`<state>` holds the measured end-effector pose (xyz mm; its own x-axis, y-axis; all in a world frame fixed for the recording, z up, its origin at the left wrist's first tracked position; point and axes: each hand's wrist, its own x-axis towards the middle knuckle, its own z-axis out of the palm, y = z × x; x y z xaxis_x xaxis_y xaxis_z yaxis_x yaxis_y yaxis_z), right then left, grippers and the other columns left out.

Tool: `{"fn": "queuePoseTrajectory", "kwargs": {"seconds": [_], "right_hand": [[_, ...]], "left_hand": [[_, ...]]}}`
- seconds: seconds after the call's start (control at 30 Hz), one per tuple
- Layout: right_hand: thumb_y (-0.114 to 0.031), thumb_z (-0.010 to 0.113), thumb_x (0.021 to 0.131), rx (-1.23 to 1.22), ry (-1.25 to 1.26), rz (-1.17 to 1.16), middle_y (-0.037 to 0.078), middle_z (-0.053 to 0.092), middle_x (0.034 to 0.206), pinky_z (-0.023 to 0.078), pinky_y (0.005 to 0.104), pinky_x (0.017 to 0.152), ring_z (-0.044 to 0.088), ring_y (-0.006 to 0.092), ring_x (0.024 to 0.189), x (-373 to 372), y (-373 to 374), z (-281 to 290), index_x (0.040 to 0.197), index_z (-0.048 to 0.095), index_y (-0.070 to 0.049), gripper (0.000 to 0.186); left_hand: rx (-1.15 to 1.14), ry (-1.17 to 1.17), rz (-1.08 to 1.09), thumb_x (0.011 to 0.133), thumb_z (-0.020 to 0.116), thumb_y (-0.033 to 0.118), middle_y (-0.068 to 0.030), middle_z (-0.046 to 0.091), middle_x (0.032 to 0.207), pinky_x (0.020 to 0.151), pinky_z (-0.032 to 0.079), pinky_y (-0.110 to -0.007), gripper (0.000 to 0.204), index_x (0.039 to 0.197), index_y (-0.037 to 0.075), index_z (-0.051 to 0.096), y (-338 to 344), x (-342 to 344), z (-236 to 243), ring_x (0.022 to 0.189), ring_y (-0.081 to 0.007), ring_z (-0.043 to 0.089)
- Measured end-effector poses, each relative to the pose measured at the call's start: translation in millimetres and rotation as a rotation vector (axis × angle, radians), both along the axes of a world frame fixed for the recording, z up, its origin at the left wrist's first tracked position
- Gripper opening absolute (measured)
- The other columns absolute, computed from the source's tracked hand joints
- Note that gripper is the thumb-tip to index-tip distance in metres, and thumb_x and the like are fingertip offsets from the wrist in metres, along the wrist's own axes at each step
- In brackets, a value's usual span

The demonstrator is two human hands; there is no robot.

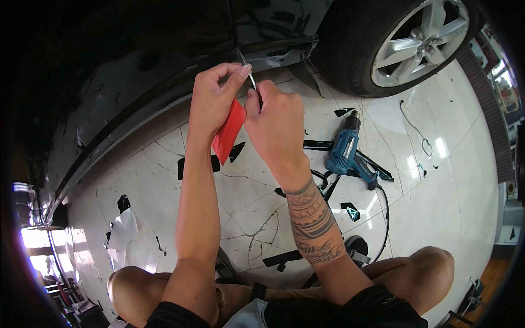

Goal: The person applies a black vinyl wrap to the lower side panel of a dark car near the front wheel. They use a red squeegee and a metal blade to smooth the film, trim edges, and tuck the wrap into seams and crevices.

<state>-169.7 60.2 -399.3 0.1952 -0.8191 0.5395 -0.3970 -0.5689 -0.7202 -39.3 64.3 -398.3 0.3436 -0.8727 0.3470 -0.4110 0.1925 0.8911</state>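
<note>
Black car panel along the floor's far-left edge. Left hand closed round a red flat tool, thumb and forefinger pinched near the sill; whether they also grip the blade, can't tell. Slim metal blade between hands, at the panel's lower edge, clamped in the right hand. Risk: slip nicks thumb or scratches paint. Heat gun, floor's right half: trailing cord could snag a foot.

A blue, pistol-shaped plastic heat gun and a crumpled white sheet are seen on cracked, glossy white floor tiles.
</note>
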Motion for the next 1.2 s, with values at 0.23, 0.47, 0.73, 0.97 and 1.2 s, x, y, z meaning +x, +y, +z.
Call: {"fn": "queuePoseTrajectory", "kwargs": {"seconds": [0.23,0.47,0.73,0.97,1.2], "right_hand": [[-0.007,0.063,0.084,-0.028,0.026,-0.011,0.022,0.055,0.057,0.043,0.0453,0.051,0.057,0.0408,0.053,-0.9,-0.8,10.2,0.069,0.057,0.002,0.019],[-0.010,0.066,0.083,-0.025,0.061,-0.058,0.021,0.056,0.057,0.045,0.0449,0.052,0.058,0.0403,0.054,-4.7,-2.4,15.2,0.068,0.058,0.001,0.020],[-0.010,0.067,0.082,-0.051,-0.006,-0.048,0.019,0.054,0.053,0.042,0.0417,0.048,0.055,0.0372,0.048,-3.7,-0.1,9.3,0.066,0.057,0.000,0.021],[-0.008,0.066,0.082,-0.038,-0.054,-0.034,0.018,0.053,0.051,0.040,0.0402,0.046,0.053,0.0356,0.044,-1.8,1.2,6.2,0.065,0.056,0.001,0.022],[-0.008,0.066,0.082,-0.017,-0.044,-0.028,0.019,0.053,0.051,0.040,0.0400,0.046,0.053,0.0358,0.044,-1.6,-1.1,4.5,0.065,0.056,0.001,0.022]], "left_hand": [[0.082,0.112,0.037,0.092,0.065,0.023,-0.0093,0.070,0.099,0.060,0.039,-0.024,0.028,0.094,-0.004,0.071,4.5,-8.1,10.5,0.064,-0.0062,0.047],[0.044,0.062,0.049,0.089,0.067,0.027,-0.0132,0.070,0.100,0.084,0.046,-0.031,0.033,0.094,-0.005,0.071,2.1,-8.7,8.8,0.089,-0.0181,0.062],[-0.030,0.040,0.004,0.093,0.063,0.020,-0.0140,0.067,0.113,0.071,0.045,-0.026,0.027,0.088,-0.005,0.070,1.0,-6.0,4.1,0.082,-0.0112,0.058],[-0.029,0.091,-0.005,0.090,0.065,0.021,-0.0164,0.067,0.108,0.091,0.046,-0.032,0.027,0.091,-0.006,0.071,2.3,-6.3,4.1,0.098,-0.0198,0.062],[0.022,0.048,0.025,0.093,0.063,0.018,-0.0142,0.068,0.111,0.079,0.046,-0.028,0.025,0.091,-0.006,0.070,2.4,-7.8,6.7,0.090,-0.0140,0.060]]}}
